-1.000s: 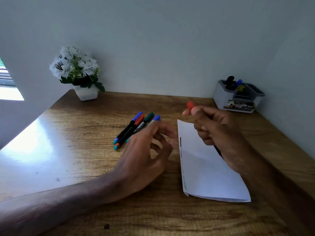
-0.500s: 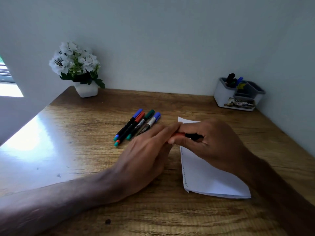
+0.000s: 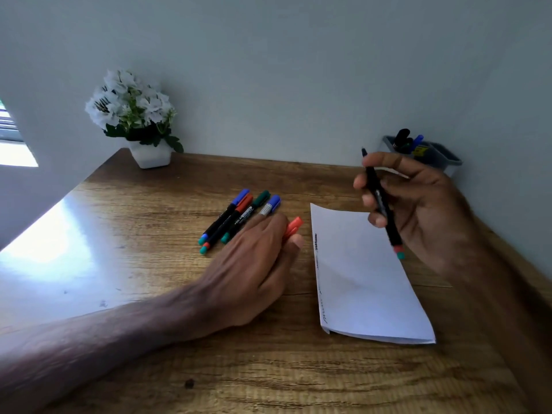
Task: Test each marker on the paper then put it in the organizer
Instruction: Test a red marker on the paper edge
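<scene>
The right hand (image 3: 424,204) hides the lower part of the organizer (image 3: 442,159) in the table's (image 3: 119,264) far right corner, so its compartments are hard to make out; this hand's fingers curl round an uncapped marker (image 3: 392,234), tip up, over the paper's (image 3: 367,288) right edge; the left hand (image 3: 251,270) pinches the red cap (image 3: 294,226), covering its base and part of one of the four markers (image 3: 239,216) lying alongside; open wood runs to the near edge.

Far left corner of your wooden counter (image 3: 119,264): a white pot (image 3: 150,156) of white flowers (image 3: 128,100) and green leaves, close to the pale wall (image 3: 298,70). Bright window (image 3: 12,144) at your left, glare across the wood.
</scene>
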Tool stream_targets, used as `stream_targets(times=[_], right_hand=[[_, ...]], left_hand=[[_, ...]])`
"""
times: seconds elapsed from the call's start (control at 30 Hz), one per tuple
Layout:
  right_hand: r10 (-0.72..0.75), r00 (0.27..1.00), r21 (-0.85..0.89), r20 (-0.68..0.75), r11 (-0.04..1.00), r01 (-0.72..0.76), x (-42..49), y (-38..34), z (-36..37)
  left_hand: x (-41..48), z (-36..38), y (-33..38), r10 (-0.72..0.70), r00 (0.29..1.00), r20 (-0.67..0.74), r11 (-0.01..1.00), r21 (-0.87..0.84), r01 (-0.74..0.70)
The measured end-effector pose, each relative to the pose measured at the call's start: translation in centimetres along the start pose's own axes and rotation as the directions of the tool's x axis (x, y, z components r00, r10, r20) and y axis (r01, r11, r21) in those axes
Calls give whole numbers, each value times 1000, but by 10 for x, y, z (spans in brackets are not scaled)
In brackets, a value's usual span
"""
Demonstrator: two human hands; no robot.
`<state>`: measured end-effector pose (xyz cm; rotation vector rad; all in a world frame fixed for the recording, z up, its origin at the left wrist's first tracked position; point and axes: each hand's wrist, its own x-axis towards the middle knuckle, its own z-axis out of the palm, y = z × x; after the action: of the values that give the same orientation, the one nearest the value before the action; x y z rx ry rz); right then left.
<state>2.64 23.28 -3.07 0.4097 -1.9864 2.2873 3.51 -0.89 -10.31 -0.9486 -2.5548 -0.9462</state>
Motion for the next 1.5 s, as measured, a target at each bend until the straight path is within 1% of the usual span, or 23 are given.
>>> stream_targets(times=[0.03, 0.1, 0.17, 0.23, 0.3, 0.37, 0.47, 0.53, 0.63, 0.77, 0.83, 0.93, 1.03, 1.2, 1.33, 1.5], right_hand=[[29, 1000, 41, 8, 999, -29, 1, -1, -1], [56, 998, 21, 25, 998, -57, 1, 3, 0], [81, 996, -116, 30, 990, -77, 0, 9, 5], [112, 994, -273, 15, 956, -104, 0, 18, 10], [159, 987, -356, 4, 923, -147, 1, 25, 13], [208, 978, -402, 8, 896, -187, 1, 26, 15], [266, 963, -403, 40, 886, -228, -1, 21, 11], [285, 956, -403, 64, 884, -237, -2, 17, 9], [316, 943, -450, 101, 860, -240, -5, 18, 7], [424, 885, -466, 192, 833, -298, -8, 28, 7], [385, 900, -497, 205, 833, -244, -8, 34, 6], [211, 955, -578, 206, 814, -55, -9, 41, 7], [96, 977, -619, 190, 784, 43, -8, 48, 10], [22, 983, -626, 185, 773, 100, -9, 55, 14], [9, 982, -628, 191, 770, 115, -10, 56, 12], [-7, 977, -671, 213, 726, 152, -9, 57, 15]], left_hand=[[1, -1, 2, 11, 1000, 29, 1000, 6, -11], [4, -3, 4, 34, 994, 105, 999, 27, -37], [5, -4, 6, 52, 984, 169, 997, 50, -61], [6, -6, 7, 47, 972, 231, 994, 82, -68], [6, -7, 7, 27, 958, 284, 992, 109, -60], [5, -7, 10, 16, 947, 321, 987, 145, -66], [5, -8, 12, -25, 939, 344, 978, 203, -49], [5, -8, 12, -56, 936, 348, 978, 208, -19], [4, -8, 14, -47, 934, 354, 979, 202, -28], [1, -9, 15, -41, 930, 365, 979, 200, -35], [1, -8, 14, -42, 934, 356, 980, 197, -31], [1, -8, 13, -51, 933, 355, 982, 188, -18], [1, -9, 13, -60, 929, 365, 985, 173, -5], [3, -8, 13, -59, 929, 367, 985, 173, -5], [3, -8, 13, -62, 929, 365, 983, 182, -6], [3, -8, 12, -65, 929, 364, 983, 185, -3]])
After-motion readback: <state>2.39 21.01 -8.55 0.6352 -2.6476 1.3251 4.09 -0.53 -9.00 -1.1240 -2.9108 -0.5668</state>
